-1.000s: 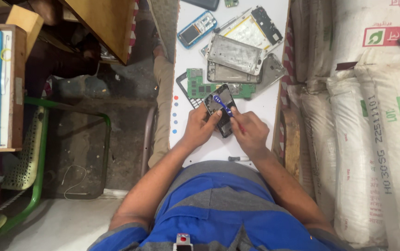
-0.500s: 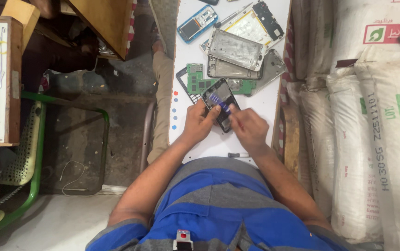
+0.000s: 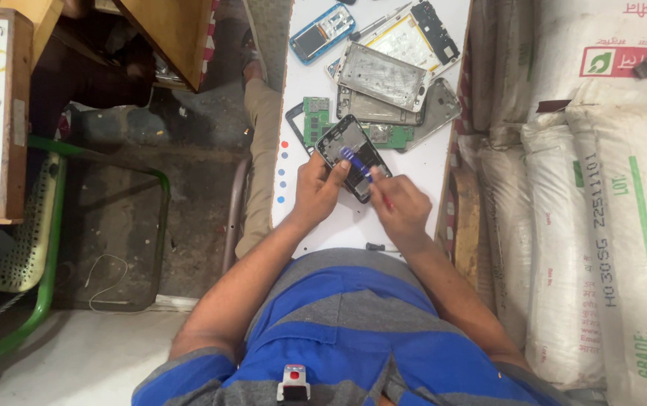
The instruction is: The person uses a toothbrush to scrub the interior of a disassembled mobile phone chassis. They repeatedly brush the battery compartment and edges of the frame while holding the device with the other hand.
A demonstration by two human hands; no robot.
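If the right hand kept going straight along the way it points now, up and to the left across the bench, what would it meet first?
Probably the opened dark phone that the left hand steadies: the right hand already has a blue-handled tool lying on it. Past that lies the green circuit board. Depth is hard to judge from above.

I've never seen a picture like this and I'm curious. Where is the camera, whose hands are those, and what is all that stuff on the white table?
The camera sits on a person's head and looks straight down, so you see that person's own blue and grey striped shirt and both arms. The left hand holds an opened black phone. The right hand holds a small blue-tipped tool against its inside. On the white table lie more phone pieces: a green circuit board, silver metal frames and a blue phone. Big white sacks stand to the right, and a green chair to the left.
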